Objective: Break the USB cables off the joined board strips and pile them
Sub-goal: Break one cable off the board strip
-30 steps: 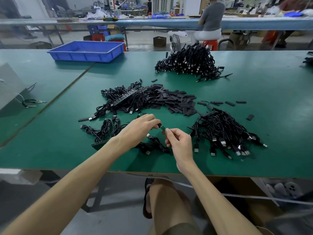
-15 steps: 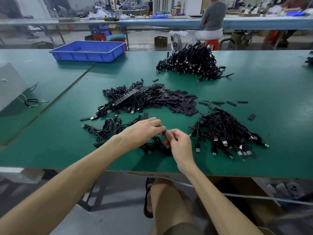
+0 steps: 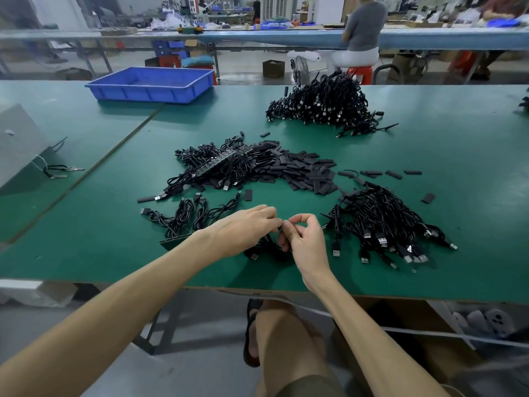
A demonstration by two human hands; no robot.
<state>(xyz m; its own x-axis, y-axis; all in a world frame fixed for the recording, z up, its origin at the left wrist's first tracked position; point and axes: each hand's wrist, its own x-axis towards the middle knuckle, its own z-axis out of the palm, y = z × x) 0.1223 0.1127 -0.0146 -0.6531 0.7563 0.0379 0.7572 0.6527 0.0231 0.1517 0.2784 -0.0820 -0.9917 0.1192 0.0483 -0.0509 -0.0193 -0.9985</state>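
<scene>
My left hand [image 3: 246, 229] and my right hand [image 3: 303, 239] meet fingertip to fingertip just above the green table [image 3: 429, 156], both pinching a joined board strip with black USB cables [image 3: 183, 217] that trails out to the left of my left wrist. One bundled cable [image 3: 264, 249] hangs under my fingers. The small board end between the fingertips is mostly hidden. A pile of loose USB cables [image 3: 383, 224] lies to the right of my right hand. More uncut strips with cables [image 3: 214, 164] lie farther back.
A heap of black broken-off board pieces [image 3: 300, 170] sits behind my hands. A big cable pile [image 3: 323, 104] is at the far edge. A blue tray [image 3: 151, 84] stands far left. A grey box [image 3: 17, 144] is at the left. A person sits at the bench beyond.
My hands have closed together, so the small gap and the board end seen between the fingertips earlier are now covered. My right hand's fingers have curled over the left fingertips.
</scene>
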